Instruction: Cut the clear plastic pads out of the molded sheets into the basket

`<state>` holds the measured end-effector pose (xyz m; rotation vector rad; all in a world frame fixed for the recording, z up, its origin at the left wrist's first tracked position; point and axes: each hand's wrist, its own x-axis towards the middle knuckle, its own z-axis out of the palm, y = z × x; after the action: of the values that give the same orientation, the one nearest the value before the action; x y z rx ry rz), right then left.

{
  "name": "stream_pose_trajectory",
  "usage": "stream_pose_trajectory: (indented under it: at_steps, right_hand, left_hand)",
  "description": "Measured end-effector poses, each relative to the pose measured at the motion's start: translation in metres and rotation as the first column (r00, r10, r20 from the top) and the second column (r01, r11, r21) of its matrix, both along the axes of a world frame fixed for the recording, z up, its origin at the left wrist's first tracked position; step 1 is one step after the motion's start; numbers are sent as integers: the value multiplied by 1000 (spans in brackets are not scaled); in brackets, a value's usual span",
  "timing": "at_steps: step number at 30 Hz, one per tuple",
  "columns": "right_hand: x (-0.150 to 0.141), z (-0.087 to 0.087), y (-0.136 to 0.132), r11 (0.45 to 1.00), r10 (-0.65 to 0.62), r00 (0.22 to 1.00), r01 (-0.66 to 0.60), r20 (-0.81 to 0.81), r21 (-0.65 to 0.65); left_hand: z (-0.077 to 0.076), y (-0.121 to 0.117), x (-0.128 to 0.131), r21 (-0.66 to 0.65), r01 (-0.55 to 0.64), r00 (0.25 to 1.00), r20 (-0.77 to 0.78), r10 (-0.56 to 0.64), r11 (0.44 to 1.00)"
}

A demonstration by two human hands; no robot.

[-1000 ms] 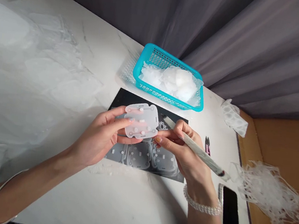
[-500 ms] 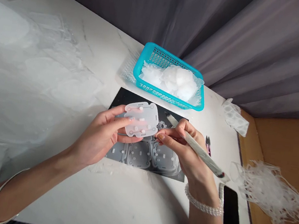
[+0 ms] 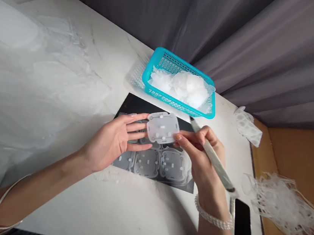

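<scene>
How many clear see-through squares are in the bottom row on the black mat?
3: the left square, partly covered by the left hand; the middle square; and the right square.

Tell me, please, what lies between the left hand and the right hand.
In the head view, a translucent plate lies there, above a black sheet; the right hand pinches its right edge, the left hand is at its left.
</scene>
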<state>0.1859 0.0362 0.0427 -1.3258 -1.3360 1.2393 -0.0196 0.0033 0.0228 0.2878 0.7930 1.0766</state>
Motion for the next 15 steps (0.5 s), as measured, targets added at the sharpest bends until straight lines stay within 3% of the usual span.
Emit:
stream_pose_trajectory:
  at_steps: [2,4,7,9,13,15]
  right_hand:
    - [-3,0,-5,986,-86,989,67,123,150]
    - [-9,0,-14,959,-82,966,9,246,285]
    - [-20,-1,-28,924,136,925,-248,356,290]
    - [-23,2,-32,919,214,914,-308,346,246]
    - [-15,8,-22,978,2,974,-49,229,200]
    - [-8,8,-14,991,-42,986,20,163,134]
  left_hand:
    - [1,0,0,-51,-25,999,26,27,998]
    - [1,1,1,-92,17,996,87,-9,996]
    - [0,1,3,-89,92,983,169,-76,992]
    - [1,2,3,-69,99,977,194,-84,993]
    - [1,2,-1,-35,105,970,222,-95,994]
    - [1,2,-3,-2,140,960,243,-136,990]
